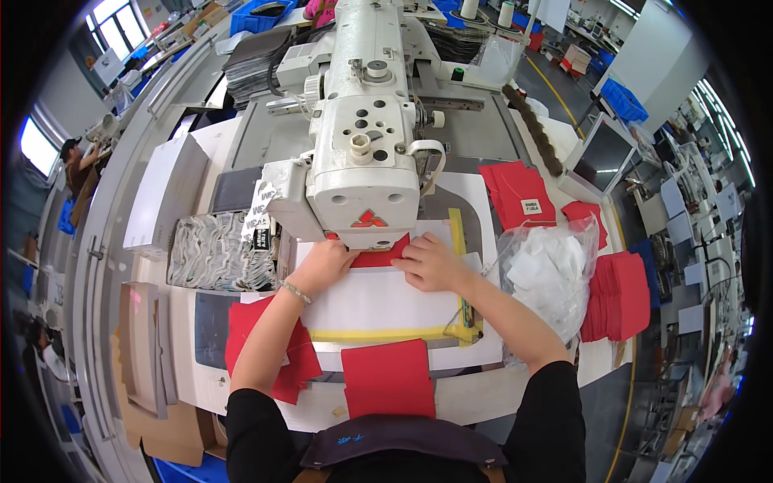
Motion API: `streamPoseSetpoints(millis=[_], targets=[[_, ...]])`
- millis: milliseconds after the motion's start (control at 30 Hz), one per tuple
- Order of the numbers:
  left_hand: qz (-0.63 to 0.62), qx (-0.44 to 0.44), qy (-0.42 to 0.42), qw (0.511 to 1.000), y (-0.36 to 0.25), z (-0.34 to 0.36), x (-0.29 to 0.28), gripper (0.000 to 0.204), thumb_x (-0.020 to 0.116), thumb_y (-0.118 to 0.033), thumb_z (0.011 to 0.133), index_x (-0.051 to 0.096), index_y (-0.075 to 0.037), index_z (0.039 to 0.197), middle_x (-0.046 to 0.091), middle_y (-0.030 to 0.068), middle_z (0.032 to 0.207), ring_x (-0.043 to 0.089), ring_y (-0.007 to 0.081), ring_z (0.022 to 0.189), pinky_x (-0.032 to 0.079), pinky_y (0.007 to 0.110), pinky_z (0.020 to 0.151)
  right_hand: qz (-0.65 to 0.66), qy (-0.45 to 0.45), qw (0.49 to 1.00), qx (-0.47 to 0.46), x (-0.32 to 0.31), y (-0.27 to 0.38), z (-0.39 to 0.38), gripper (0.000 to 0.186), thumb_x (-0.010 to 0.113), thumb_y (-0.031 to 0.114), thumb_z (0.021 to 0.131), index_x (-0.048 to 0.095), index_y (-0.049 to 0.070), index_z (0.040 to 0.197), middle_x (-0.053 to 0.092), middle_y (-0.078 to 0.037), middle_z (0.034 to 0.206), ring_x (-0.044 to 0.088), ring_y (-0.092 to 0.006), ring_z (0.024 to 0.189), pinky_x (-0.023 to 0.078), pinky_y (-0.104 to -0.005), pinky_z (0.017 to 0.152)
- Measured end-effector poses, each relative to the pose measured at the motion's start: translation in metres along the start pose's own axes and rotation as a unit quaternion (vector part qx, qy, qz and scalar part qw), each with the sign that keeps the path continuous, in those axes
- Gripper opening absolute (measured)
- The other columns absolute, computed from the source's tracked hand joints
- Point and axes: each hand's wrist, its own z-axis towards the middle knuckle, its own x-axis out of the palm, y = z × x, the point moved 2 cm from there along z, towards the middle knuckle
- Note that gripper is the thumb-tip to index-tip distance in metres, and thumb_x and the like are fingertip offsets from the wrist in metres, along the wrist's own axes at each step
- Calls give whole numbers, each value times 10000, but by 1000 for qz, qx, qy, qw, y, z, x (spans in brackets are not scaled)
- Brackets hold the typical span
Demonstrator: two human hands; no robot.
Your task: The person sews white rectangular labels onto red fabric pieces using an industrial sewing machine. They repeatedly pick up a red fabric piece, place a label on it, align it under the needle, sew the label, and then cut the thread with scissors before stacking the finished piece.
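A red fabric piece lies on the white work sheet, partly hidden below the head of a large white sewing machine. At the fabric's left edge, my left hand has its fingers bent and closed on the cloth, the tips partly covered by the machine head. My right hand holds the right edge with curled fingers. Yellow tape borders the sheet. Nearer to me, a folded stack of red fabric sits at the table's front edge, and more red pieces lie under my left forearm.
On the left stand a box of white labels, a long white carton and an open cardboard box. To the right are a clear bag of white pieces, red fabric stacks and a screen. Another person works far left.
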Motion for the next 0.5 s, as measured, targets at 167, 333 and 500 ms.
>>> streamPoseSetpoints(millis=[167, 333, 500], targets=[[1, 4, 9, 1000, 5, 0, 3, 261, 626, -62, 841, 721, -87, 1082, 676, 152, 1057, 620, 369, 985, 491, 438, 884, -1, 0, 1000, -10, 0, 0, 3, 200, 668, 147, 718, 660, 94, 911, 556, -20, 852, 540, -210, 863, 428, -363, 765], [14, 25, -40, 999, -1, -4, 3, 281, 623, -91, 852, 720, -126, 1114, 679, 135, 1031, 608, 313, 1041, 420, 444, 945, -8, -1, 1000, -14, 0, 2, 1, 217, 669, 147, 715, 664, 81, 922, 564, -21, 863, 543, -211, 884, 421, -357, 771], [60, -40, -27, 997, -13, -15, -12, 257, 643, -124, 847, 713, -118, 1094, 671, 71, 1017, 605, 242, 1033, 358, 437, 983, -82, -3, 996, 46, -9, 11, 1, 203, 686, 182, 761, 687, 99, 946, 597, 12, 885, 535, -193, 954, 379, -370, 832]])
